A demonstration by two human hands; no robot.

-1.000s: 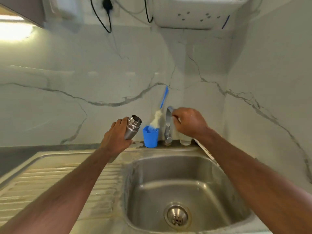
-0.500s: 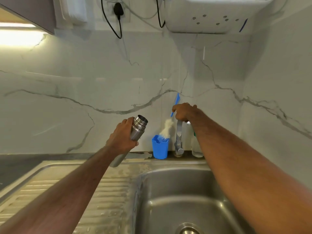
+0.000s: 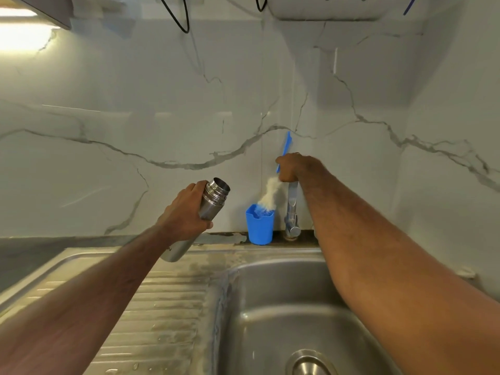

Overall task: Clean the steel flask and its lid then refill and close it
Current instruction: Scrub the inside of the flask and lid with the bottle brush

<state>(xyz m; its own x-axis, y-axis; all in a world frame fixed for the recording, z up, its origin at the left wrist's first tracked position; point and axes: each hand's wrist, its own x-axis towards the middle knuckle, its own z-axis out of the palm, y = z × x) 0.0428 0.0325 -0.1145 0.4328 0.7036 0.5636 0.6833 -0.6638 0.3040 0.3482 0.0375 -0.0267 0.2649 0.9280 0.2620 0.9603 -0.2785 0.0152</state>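
My left hand [image 3: 186,212] grips the steel flask [image 3: 212,197] around its upper body, above the draining board. The flask is tilted, with its open threaded mouth pointing up and to the right, and no lid is in view. My right hand [image 3: 295,166] is at the back wall above the tap [image 3: 292,209], its fingers curled round the blue handle of the bottle brush [image 3: 286,143]. The brush's white bristles [image 3: 272,194] stand in a blue cup [image 3: 259,226]. My palm hides the top of the tap.
A steel sink basin [image 3: 284,307] with its drain [image 3: 309,365] lies below my right arm. The ribbed draining board [image 3: 167,307] is to its left, wet in places. A marble wall stands behind, with black cables [image 3: 181,17] and a white appliance [image 3: 324,6] overhead.
My right hand has shifted from the tap's top left onto the brush handle. The view has moved closer to the wall. The flask has stayed tilted in my left hand.
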